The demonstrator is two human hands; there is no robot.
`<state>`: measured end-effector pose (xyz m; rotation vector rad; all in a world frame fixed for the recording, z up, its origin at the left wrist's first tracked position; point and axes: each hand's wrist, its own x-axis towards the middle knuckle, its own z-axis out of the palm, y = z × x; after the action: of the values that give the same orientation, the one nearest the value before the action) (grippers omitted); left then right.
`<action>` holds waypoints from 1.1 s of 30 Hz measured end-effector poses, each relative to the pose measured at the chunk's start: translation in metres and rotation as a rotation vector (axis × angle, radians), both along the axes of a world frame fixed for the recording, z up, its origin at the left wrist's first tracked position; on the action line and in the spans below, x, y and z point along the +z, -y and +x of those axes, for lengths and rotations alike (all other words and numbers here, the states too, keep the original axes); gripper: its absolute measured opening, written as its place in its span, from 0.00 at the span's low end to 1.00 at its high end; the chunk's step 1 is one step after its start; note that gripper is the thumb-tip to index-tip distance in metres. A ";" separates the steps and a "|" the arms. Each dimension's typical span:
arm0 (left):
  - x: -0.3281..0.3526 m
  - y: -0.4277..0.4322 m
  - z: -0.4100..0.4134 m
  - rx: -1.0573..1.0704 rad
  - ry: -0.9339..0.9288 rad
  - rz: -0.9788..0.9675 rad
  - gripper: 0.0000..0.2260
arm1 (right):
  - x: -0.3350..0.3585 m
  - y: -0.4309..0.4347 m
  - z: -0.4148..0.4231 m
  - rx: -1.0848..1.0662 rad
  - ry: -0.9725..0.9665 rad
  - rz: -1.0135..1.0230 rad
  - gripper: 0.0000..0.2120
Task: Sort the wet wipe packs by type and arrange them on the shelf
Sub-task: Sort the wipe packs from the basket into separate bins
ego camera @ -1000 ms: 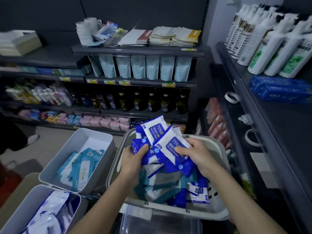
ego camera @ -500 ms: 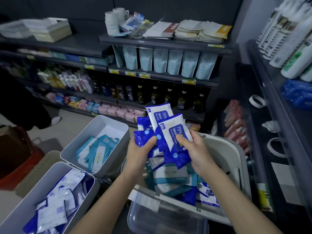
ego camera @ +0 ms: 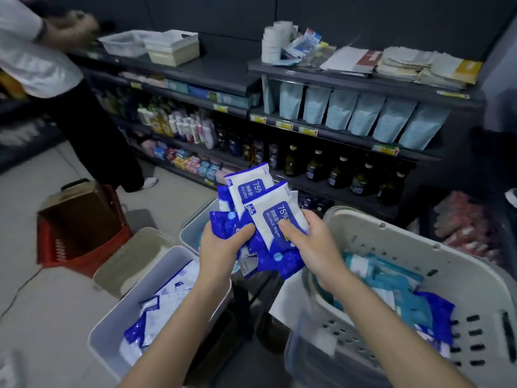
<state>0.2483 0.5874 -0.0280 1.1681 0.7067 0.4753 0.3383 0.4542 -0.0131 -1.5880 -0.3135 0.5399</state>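
**Packs (ego camera: 272, 217) swing left, out of the basket (ego camera: 405, 242)**

Since a second ago the bundle has come up out of the basket and across to the left. It now hangs over the gap between the basket and the two bins. The view has turned with it, bringing in a red crate (ego camera: 53, 256) and another person (ego camera: 36, 60) at far left.

The bin (ego camera: 131, 295) at near left holds blue-and-white packs that look like the same kind. Just beyond it the far bin (ego camera: 193, 228) shows little more than its rim, and the hands hide most of what is inside. The left hand (ego camera: 221, 247) grips the dark blue lower ends of the bundle, with the thumb across the front and the fingers curled behind. The packs stand up in a loose fan, and the front two read "75% Alcohol Wipes". The right hand (ego camera: 316, 245) pinches the front pack, thumb flat on its face and fingers wrapped behind. At right the basket holds teal packs (ego camera: 386, 284) mixed with a few blue ones.

The likely risk is the fan itself. Many slick packs are held only by their lower ends, so if either thumb eases, the back ones could slide out. They would drop into the dark gap or into the far bin, the wrong one if it holds another type. Letting go too early over the rim would do the same.
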 end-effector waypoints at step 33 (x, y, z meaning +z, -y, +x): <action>-0.206 -0.173 -0.189 -0.015 -0.832 0.232 0.18 | -0.205 -0.185 -0.129 0.487 -0.094 -0.809 0.15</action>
<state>0.0592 0.7604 -0.2344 1.6015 1.3774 0.0316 0.2096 0.6388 -0.2178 -2.2634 -0.4463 1.2231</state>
